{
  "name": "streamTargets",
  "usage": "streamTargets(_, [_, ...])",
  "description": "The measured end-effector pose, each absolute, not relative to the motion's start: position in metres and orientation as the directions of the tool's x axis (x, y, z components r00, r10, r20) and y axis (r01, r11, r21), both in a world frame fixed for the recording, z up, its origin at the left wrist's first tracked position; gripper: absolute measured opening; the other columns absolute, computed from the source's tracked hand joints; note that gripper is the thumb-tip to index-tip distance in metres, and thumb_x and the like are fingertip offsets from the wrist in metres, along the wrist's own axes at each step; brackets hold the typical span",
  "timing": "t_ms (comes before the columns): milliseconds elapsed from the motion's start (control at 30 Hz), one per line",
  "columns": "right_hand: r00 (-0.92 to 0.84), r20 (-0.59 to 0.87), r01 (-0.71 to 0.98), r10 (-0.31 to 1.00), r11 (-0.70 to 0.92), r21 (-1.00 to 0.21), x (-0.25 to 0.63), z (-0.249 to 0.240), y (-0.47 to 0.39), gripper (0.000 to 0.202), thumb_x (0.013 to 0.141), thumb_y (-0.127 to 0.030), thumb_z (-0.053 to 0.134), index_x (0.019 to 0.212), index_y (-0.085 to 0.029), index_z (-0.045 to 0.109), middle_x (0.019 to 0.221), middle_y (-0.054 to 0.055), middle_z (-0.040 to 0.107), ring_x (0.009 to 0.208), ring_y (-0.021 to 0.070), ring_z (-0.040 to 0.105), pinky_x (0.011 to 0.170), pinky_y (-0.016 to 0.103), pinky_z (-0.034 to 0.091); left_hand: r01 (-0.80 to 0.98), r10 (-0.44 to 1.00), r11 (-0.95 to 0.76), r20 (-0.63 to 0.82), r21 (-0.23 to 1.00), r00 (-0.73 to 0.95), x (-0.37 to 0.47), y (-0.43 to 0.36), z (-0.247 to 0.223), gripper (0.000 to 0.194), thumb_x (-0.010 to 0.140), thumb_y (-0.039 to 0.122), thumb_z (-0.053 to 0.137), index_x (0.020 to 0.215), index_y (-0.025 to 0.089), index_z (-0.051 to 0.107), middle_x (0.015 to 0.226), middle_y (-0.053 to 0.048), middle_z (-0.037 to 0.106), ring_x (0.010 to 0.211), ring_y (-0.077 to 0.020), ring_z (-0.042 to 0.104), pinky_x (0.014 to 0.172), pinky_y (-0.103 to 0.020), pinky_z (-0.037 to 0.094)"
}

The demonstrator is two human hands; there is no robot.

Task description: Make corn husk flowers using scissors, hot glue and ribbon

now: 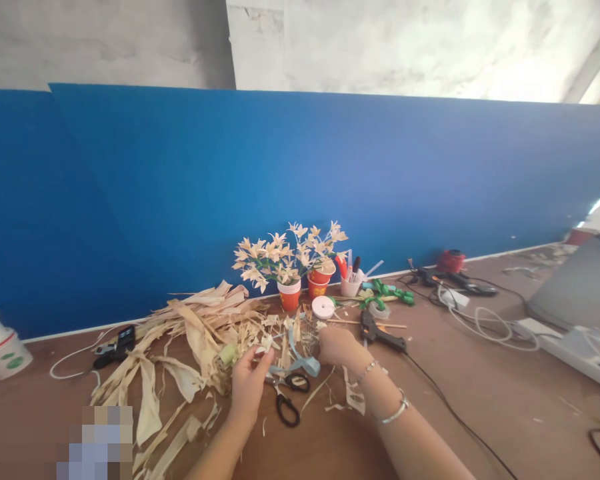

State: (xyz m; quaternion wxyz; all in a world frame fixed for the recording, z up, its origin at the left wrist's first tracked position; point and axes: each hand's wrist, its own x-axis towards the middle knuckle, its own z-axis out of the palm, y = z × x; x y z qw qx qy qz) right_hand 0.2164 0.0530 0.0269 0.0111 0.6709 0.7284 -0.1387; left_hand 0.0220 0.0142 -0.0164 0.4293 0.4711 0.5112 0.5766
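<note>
My left hand (250, 377) pinches a small pale flower (267, 343) that looks made of dried corn husk. My right hand (337, 347) reaches down to a heap of thin wire-like pieces (309, 339), its fingers bent and their tips mostly hidden. Whatever those fingers hold cannot be made out. Between the hands lie a light blue ribbon (307, 365) and black-handled scissors (287, 408). Dried husks (190, 333) spread out to the left of my left hand. Beyond the hands, similar pale flowers (275, 253) stand in red-and-white paper cups (289, 297).
Right of my right hand lies a black glue gun (383, 333) with a trailing cord. A white spool (323, 307), a cup of pens (351, 285) and green tape (387, 292) sit farther back. Cables and a power strip (575, 353) occupy the right. A blue partition (300, 160) rises behind.
</note>
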Motion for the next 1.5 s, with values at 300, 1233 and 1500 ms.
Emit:
streamTargets(300, [-0.213, -0.193, 0.873, 0.958, 0.098, -0.477, 0.232, 0.031, 0.057, 0.011, 0.055, -0.013, 0.055, 0.061, -0.015, 0.063, 0.058, 0.001, 0.063, 0.054, 0.0131, 0.056, 0.047, 0.019, 0.036, -0.291, 0.983, -0.048, -0.006, 0.955, -0.182, 0.023, 0.015, -0.012, 0.027, 0.062, 0.037, 0.072, 0.067, 0.013, 0.06, 0.061, 0.001, 0.058, 0.056, -0.0111, 0.05, 0.056, -0.023, 0.04])
streamTargets(1233, [-0.313, 0.191, 0.538, 0.93, 0.339, -0.772, 0.152, 0.038, 0.021, 0.013, 0.073, -0.015, 0.049, 0.073, -0.016, 0.062, 0.067, 0.001, 0.065, 0.058, 0.0108, 0.053, 0.054, 0.019, 0.036, -0.816, 0.966, 0.231, -0.223, 0.53, 0.129, 0.018, 0.02, -0.01, 0.008, 0.07, 0.013, 0.068, 0.077, 0.013, 0.064, 0.073, -0.004, 0.065, 0.065, -0.0106, 0.06, 0.058, -0.02, 0.046])
streamTargets(1500, [-0.327, 0.133, 0.572, 0.936, 0.308, -0.76, 0.151, 0.039, 0.022, 0.019, 0.069, -0.014, 0.048, 0.073, -0.015, 0.067, 0.063, 0.002, 0.066, 0.054, 0.0102, 0.05, 0.05, 0.018, 0.033, -0.819, 0.966, 0.221, -0.236, 0.53, 0.109, 0.018, 0.019, -0.01, 0.007, 0.07, 0.012, 0.067, 0.076, 0.013, 0.064, 0.071, -0.003, 0.065, 0.065, -0.0111, 0.06, 0.06, -0.021, 0.048])
